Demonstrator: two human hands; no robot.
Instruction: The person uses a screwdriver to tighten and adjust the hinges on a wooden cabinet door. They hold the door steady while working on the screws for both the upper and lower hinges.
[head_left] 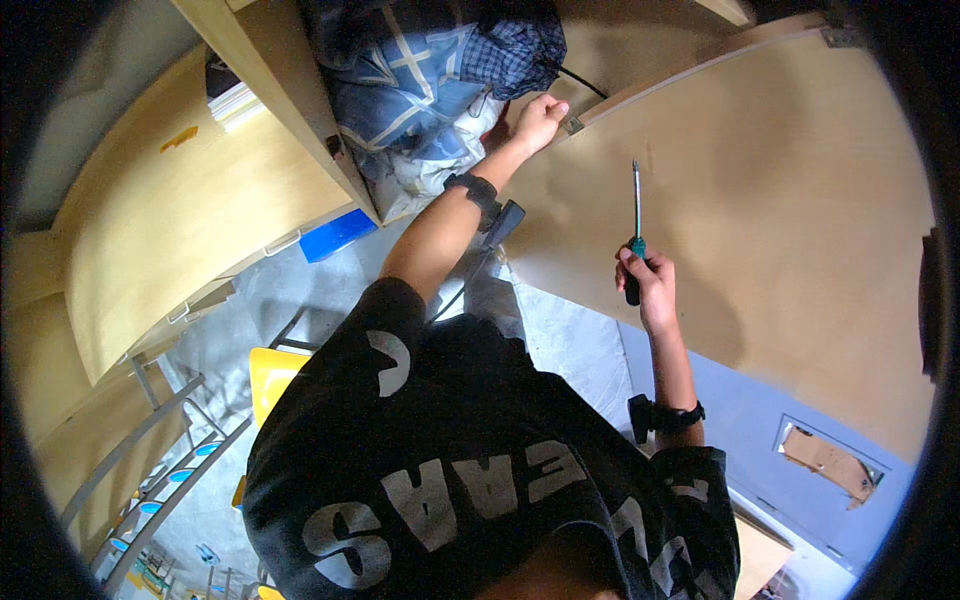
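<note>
My right hand (654, 284) is wrapped round the dark green and black handle of a screwdriver (637, 205), whose metal shaft points up and away from me. The tip stands in front of a large pale wooden cabinet door (800, 190); whether it touches the wood I cannot tell. At the door's inner edge my left hand (538, 122) is closed, its fingers curled out of sight. Right beside its knuckles a small metal hinge (572, 125) sits on the edge. Another hinge (843, 38) shows farther along that edge.
Inside the open cabinet lie a blue patterned cloth bundle (405, 85) and white plastic bags (430, 170). To the left is a wooden desktop (200, 200) with a stack of papers (235, 105). A yellow chair (270, 380) and a metal ladder (170, 470) stand lower left.
</note>
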